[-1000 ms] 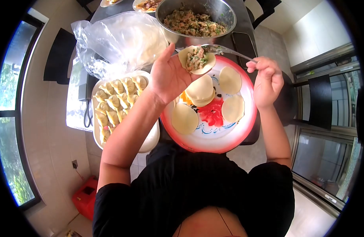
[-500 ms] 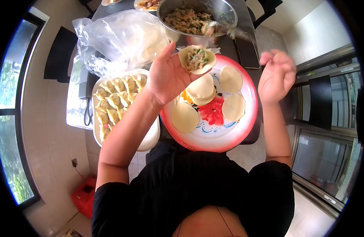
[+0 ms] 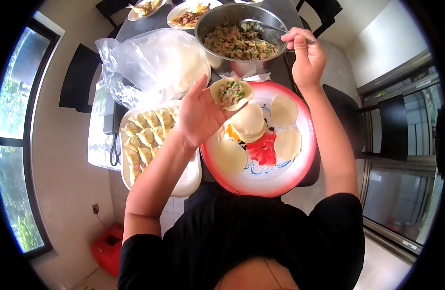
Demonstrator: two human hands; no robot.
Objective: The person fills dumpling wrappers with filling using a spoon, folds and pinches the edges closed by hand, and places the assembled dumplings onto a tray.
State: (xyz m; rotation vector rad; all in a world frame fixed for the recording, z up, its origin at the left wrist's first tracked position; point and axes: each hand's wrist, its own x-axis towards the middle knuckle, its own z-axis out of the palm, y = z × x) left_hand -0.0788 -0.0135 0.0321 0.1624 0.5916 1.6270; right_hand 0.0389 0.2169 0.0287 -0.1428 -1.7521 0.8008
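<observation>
My left hand (image 3: 199,113) is palm up, with a round dough wrapper (image 3: 248,92) on its fingers. Meat and herb filling (image 3: 231,93) lies on that wrapper. My right hand (image 3: 308,58) grips the handle of a metal spoon (image 3: 275,29), whose bowl is inside the steel bowl (image 3: 249,63) of filling. Below, a red-rimmed floral tray (image 3: 307,159) carries a small stack of wrappers (image 3: 249,122) and several single ones, among them one at the lower left (image 3: 231,156). Folded dumplings (image 3: 146,137) stand in rows in a white tray (image 3: 187,186), partly hidden by my left forearm.
A clear plastic bag (image 3: 157,58) lies left of the steel bowl. Plates of food (image 3: 188,17) are at the table's far end. Black chairs (image 3: 79,79) stand on both sides. A red object (image 3: 106,249) is on the floor at the lower left.
My right hand has moved up and left, bringing the spoon into the steel bowl. My left hand still holds the filled wrapper. The view has shifted, showing more of the far plates.
</observation>
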